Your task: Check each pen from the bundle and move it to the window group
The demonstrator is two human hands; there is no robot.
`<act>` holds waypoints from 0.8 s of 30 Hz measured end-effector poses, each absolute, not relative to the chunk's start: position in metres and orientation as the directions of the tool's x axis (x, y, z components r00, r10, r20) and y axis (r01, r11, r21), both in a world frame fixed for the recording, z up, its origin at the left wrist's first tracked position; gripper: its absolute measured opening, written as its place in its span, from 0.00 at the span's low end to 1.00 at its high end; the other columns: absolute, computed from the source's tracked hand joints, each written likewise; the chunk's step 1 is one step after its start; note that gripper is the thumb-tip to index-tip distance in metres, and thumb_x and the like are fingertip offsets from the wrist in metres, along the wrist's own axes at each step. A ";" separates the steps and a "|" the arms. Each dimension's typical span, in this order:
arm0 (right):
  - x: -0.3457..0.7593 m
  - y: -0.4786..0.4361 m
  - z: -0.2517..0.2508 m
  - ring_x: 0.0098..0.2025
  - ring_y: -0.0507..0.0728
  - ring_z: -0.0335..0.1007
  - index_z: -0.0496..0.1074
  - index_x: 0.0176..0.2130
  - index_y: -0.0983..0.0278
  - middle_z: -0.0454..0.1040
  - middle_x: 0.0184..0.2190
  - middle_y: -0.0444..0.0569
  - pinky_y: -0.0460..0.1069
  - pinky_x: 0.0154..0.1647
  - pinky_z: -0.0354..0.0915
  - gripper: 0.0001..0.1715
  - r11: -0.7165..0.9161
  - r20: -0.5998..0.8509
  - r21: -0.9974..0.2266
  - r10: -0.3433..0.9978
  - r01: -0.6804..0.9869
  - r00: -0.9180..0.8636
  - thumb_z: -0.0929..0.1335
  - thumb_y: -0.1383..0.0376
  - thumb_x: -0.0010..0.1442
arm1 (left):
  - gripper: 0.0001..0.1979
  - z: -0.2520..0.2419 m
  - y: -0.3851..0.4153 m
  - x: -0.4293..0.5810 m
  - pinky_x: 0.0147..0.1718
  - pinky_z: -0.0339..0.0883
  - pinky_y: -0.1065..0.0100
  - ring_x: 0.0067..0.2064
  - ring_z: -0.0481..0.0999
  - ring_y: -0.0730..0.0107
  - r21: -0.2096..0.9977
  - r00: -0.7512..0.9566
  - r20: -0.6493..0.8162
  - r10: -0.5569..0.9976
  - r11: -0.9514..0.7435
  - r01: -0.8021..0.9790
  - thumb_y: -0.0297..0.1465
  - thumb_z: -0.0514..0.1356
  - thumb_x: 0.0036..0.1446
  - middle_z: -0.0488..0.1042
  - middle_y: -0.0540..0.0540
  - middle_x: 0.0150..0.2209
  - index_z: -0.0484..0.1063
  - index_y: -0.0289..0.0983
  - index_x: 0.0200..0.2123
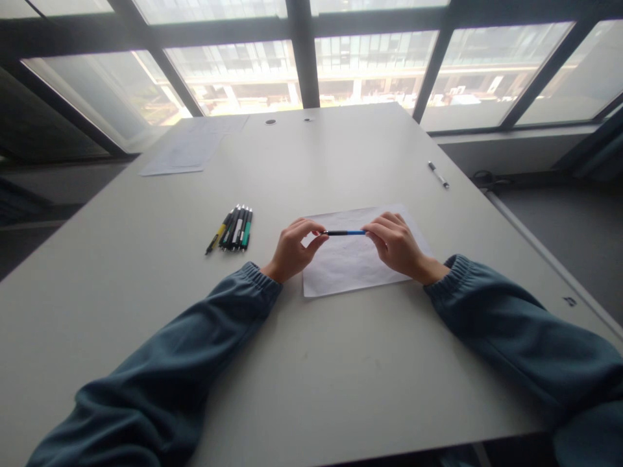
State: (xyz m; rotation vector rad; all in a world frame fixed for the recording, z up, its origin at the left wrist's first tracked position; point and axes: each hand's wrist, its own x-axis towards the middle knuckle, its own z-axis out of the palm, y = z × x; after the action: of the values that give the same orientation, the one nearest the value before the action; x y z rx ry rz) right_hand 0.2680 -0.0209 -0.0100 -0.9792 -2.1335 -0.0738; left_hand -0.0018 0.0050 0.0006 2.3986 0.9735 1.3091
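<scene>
Hands, left hand and right hand, pinch pen ends above paper.

Pen cluster, lone pen, far papers

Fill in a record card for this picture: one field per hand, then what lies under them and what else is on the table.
Left hand: pinches the black end of the blue and black pen
Right hand: pinches its blue end
Pen position: level, over the sheet of paper
Left of the hands: row of pens
Far right: single pen
Far left: loose papers
Surface: grey table
</scene>
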 end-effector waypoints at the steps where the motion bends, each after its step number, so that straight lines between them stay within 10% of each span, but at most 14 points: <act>1: 0.268 -0.021 -0.010 0.41 0.61 0.67 0.75 0.42 0.60 0.78 0.36 0.51 0.57 0.45 0.60 0.13 0.701 0.668 -0.251 0.625 0.668 -0.405 0.61 0.64 0.72 | 0.09 0.001 0.005 -0.002 0.35 0.71 0.65 0.36 0.76 0.67 0.493 0.376 0.657 0.654 -0.750 0.442 0.38 0.64 0.64 0.79 0.46 0.33 0.77 0.38 0.37; 8: 0.268 -0.021 -0.009 0.41 0.61 0.67 0.75 0.43 0.60 0.78 0.36 0.51 0.57 0.46 0.60 0.13 0.699 0.666 -0.249 0.626 0.670 -0.405 0.61 0.64 0.72 | 0.07 0.004 0.004 -0.001 0.35 0.70 0.65 0.37 0.77 0.67 0.487 0.402 0.665 0.630 -0.773 0.406 0.37 0.64 0.64 0.80 0.46 0.36 0.76 0.39 0.39; 13: 0.267 -0.022 -0.008 0.41 0.61 0.67 0.75 0.42 0.61 0.78 0.35 0.51 0.57 0.45 0.60 0.13 0.701 0.670 -0.243 0.621 0.670 -0.407 0.61 0.64 0.72 | 0.24 0.002 0.005 -0.003 0.37 0.69 0.65 0.39 0.78 0.66 0.525 0.405 0.644 0.649 -0.760 0.382 0.46 0.70 0.56 0.80 0.43 0.42 0.72 0.38 0.49; 19: 0.268 -0.022 -0.008 0.41 0.61 0.67 0.75 0.42 0.60 0.78 0.35 0.51 0.57 0.45 0.60 0.14 0.709 0.674 -0.245 0.615 0.661 -0.410 0.61 0.64 0.72 | 0.28 -0.001 0.005 -0.006 0.33 0.65 0.66 0.29 0.72 0.69 0.577 0.393 0.580 0.713 -0.701 0.419 0.48 0.47 0.72 0.72 0.47 0.25 0.69 0.37 0.25; 24: 0.268 -0.022 -0.009 0.41 0.60 0.66 0.74 0.42 0.61 0.78 0.35 0.51 0.57 0.45 0.60 0.13 0.720 0.684 -0.225 0.596 0.656 -0.420 0.62 0.65 0.72 | 0.30 0.002 0.003 -0.005 0.32 0.64 0.66 0.25 0.69 0.71 0.569 0.419 0.550 0.722 -0.692 0.445 0.46 0.50 0.72 0.69 0.50 0.20 0.67 0.38 0.19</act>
State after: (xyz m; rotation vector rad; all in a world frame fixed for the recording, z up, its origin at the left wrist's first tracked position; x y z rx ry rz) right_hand 0.2679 -0.0220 -0.0090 -0.9454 -2.1396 -0.0971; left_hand -0.0049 0.0030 0.0015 2.3435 1.0045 1.1548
